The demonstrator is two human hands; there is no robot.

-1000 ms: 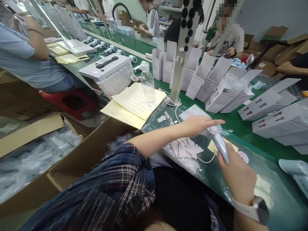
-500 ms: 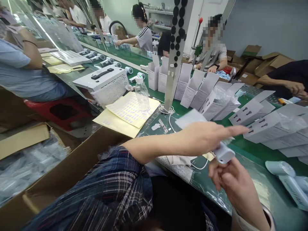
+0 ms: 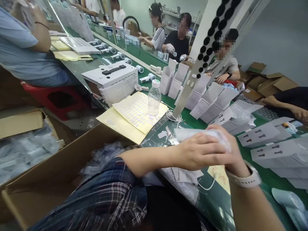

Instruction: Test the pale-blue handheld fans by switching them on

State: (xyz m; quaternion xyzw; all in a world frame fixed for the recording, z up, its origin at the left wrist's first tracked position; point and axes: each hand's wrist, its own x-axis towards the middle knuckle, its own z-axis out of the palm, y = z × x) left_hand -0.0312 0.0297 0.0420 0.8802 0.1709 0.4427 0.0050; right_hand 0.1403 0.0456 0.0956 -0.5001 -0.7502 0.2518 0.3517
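A translucent plastic bag [image 3: 187,133] is between my two hands above the green work table. My left hand [image 3: 202,152] lies over its near side, with the fingers curled along it. From the far side, my right hand [image 3: 232,146], with a pale watch at the wrist, wraps the bag's other end. The two hands overlap, so much of the bag is covered, and I cannot make out what is in it. Below the hands lie a crumpled whitish wrapper [image 3: 184,175], a white cable [image 3: 209,186] and a yellow paper [image 3: 220,177] with red writing.
Open white boxes [image 3: 267,134] line the table's far side beside a slanted metal post [image 3: 186,93]. A bottle [image 3: 154,99] stands on yellow label sheets [image 3: 125,130]. Light-blue devices [image 3: 288,200] lie at right. A carton [image 3: 60,179] of plastic bags is at left. Co-workers sit around.
My right hand has moved up and joined my left on the plastic bag. The light-blue device seen between my hands before is now hidden. The view has shifted and tilted.
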